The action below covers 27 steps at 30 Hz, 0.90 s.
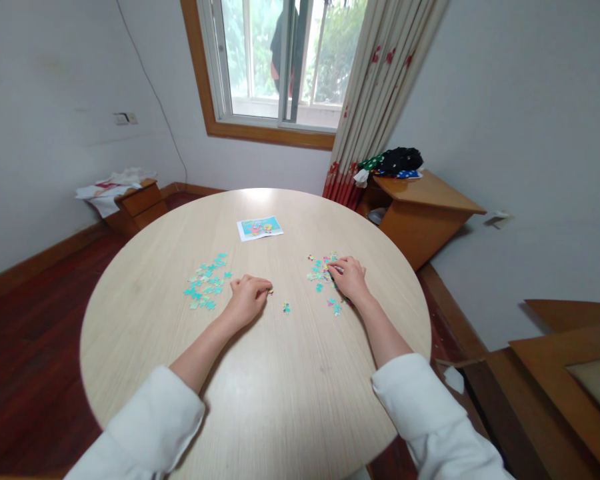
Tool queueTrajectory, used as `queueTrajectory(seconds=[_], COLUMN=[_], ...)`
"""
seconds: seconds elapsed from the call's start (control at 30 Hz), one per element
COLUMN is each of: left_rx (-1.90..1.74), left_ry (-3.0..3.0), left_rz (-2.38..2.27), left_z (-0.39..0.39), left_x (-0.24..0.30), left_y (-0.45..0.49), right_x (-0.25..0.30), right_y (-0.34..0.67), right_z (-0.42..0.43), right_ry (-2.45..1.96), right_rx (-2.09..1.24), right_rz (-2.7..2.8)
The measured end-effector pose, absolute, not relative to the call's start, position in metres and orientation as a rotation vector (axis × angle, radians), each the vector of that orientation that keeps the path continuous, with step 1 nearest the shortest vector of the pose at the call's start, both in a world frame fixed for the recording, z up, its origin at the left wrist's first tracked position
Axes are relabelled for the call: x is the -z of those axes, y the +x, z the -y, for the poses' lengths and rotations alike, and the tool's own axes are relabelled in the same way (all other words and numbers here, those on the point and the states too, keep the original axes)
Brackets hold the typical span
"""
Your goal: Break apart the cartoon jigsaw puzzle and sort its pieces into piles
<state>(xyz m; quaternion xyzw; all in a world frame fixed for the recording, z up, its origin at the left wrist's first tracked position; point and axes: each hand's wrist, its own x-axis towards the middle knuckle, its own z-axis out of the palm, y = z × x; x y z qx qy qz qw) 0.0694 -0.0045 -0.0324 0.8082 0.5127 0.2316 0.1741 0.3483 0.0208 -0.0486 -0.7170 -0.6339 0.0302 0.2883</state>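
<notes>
My left hand [249, 297] rests on the table left of centre, thumb and fingers pinched on a small yellowish puzzle piece [271, 291] that is mostly covered. Just right of it lies a yellow and teal puzzle piece [287, 307]. Over a mixed pile of puzzle pieces [316, 272], my right hand [349, 275] has its fingers closed on a puzzle piece among the others; the hand hides part of the pile. Nearer me, a few pink and teal pieces [335, 307] lie below that hand. A spread of teal and pale green puzzle pieces [207, 283] sits left of my left hand.
A picture sheet [260, 229] with cartoon figures lies toward the back of the round wooden table [280, 400]. Beyond the table are a window, a curtain [375, 80], a wooden cabinet [425, 200] with cloths on top, and a small drawer unit [143, 203] at the left.
</notes>
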Motion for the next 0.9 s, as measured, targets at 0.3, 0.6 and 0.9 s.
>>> queueTrajectory(seconds=[0.3,0.6,0.9], left_rx=[-0.65,-0.66,-0.656], left_ry=[2.241,2.241,2.24], left_rz=[-1.466,-1.458,-1.459], left_z=[0.005,0.005,0.004], left_x=[0.029,0.033,0.032], left_y=[0.07,0.069,0.069], right_x=[0.04,0.04,0.036], right_y=[0.346,0.345,0.343], right_z=[-0.022,-0.023,-0.022], right_ry=[-2.046,-2.137,-2.006], right_rx=[-0.155,-0.225,-0.3], right_rz=[1.664,1.562,1.47])
